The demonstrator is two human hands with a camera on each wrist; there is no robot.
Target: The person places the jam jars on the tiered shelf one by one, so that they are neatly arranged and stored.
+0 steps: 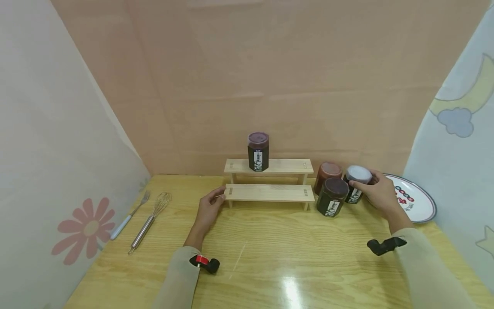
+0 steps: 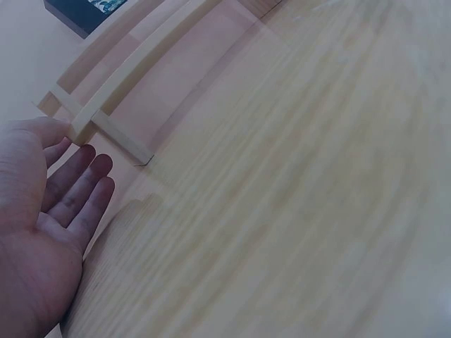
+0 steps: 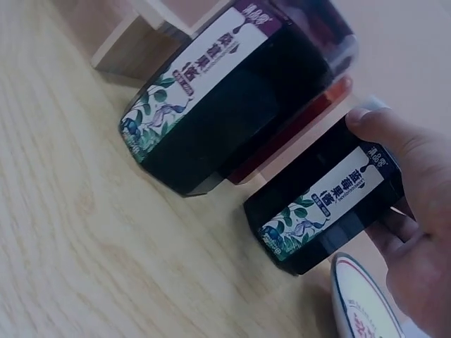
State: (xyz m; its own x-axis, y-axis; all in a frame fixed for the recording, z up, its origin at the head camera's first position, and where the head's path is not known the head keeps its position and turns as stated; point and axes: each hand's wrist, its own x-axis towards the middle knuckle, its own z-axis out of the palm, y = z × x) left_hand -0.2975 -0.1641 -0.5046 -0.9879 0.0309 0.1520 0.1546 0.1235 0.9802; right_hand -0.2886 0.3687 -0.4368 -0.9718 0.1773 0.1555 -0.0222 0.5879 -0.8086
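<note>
At the right, my right hand [image 1: 382,193] grips a dark jam jar [image 3: 320,201] with a pale lid [image 1: 359,173], thumb and fingers around its upper part. A purple-lidded jar [image 1: 331,199] and a reddish-lidded jar [image 1: 327,174] stand close beside it. In the middle is a two-tier wooden display rack [image 1: 270,192]. One more purple-lidded jar [image 1: 258,154] stands upright on its upper tier, left of centre. My left hand [image 1: 210,209] pinches the lower tier's left end between thumb and forefinger; the other fingers [image 2: 91,201] extend below it.
A white plate [image 1: 422,206] with a dark rim and red pattern lies behind my right hand. On the left of the wooden table [image 1: 262,262] are a whisk [image 1: 148,225] and a fork [image 1: 129,216] with a light handle. Fabric walls enclose the back and sides.
</note>
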